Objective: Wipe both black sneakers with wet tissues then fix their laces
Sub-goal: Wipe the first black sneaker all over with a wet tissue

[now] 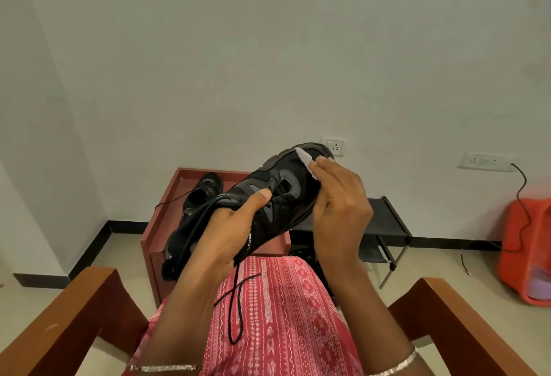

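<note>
A black sneaker (283, 185) is raised in front of me, toe pointing up and to the right. My left hand (235, 226) grips it around the middle, thumb on its upper. My right hand (340, 205) pinches a white wet tissue (305, 161) against the toe area. Loose black laces (235, 310) hang from the held shoe over my lap. The second black sneaker (202, 194) lies on a reddish-brown low table (158, 226) behind, with a lace trailing off to the left.
I sit in a wooden chair with armrests (74, 316) at both sides. A black metal rack (390, 223) stands right of the table. An orange plastic bin (527, 250) with a black cable is at far right. Wall sockets are behind.
</note>
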`<state>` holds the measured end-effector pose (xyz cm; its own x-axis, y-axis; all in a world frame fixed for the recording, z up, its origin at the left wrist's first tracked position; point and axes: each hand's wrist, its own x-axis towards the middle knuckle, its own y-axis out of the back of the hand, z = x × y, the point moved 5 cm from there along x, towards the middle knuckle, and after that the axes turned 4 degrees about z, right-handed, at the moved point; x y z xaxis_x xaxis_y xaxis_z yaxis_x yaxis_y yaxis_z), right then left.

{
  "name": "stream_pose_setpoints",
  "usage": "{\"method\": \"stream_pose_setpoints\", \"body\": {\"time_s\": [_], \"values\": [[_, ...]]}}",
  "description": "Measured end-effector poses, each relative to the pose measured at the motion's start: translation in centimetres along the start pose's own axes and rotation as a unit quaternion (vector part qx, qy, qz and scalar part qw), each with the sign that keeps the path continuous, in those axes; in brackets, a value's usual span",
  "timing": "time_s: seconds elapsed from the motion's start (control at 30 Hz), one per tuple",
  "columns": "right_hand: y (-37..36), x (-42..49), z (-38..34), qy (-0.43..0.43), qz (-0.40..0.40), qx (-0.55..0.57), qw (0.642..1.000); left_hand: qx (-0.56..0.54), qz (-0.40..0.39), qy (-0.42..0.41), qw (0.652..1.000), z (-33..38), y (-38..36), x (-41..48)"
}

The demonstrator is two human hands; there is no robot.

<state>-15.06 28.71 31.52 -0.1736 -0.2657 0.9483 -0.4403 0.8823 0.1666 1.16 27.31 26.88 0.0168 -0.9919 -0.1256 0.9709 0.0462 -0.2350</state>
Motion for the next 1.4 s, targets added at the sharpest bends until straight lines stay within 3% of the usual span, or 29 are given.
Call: {"method": "stream_pose_setpoints", "body": {"time_s": [0.23, 0.47, 0.67, 0.87, 1.0, 1.17, 1.4], "values": [[-0.1, -3.2, -1.9, 0.014, -0.023, 0.060, 0.998, 0.037, 0.006, -0.079, 0.996, 0.5, 0.0, -0.4], [-0.2, 0.2, 1.2, -0.028, 0.004, -0.011, 1.000, 0.113, 0.017, -0.095, 0.989, 0.1, -0.2, -0.1], [-0.9, -2.1, -2.1, 0.002, -0.027, 0.027, 0.999, 0.161, 0.031, -0.132, 0.978, 0.4, 0.2, 0.1], [-1.1, 1.0, 0.7, 0.000, -0.022, -0.014, 1.000, 0.162, 0.027, -0.114, 0.980, 0.4, -0.1, -0.3], [-1.3, 0.1, -1.3, -0.023, -0.018, 0.017, 0.999, 0.158, 0.026, -0.111, 0.981, 0.1, -0.2, -0.1], [-2.0, -0.5, -2.0, 0.041, -0.065, 0.039, 0.996, 0.160, 0.014, -0.107, 0.981, 0.1, -0.1, -0.5], [-0.8, 1.0, 0.7, -0.049, -0.018, -0.009, 0.999, 0.157, 0.020, -0.100, 0.982, 0.1, 0.0, -0.6]]}}
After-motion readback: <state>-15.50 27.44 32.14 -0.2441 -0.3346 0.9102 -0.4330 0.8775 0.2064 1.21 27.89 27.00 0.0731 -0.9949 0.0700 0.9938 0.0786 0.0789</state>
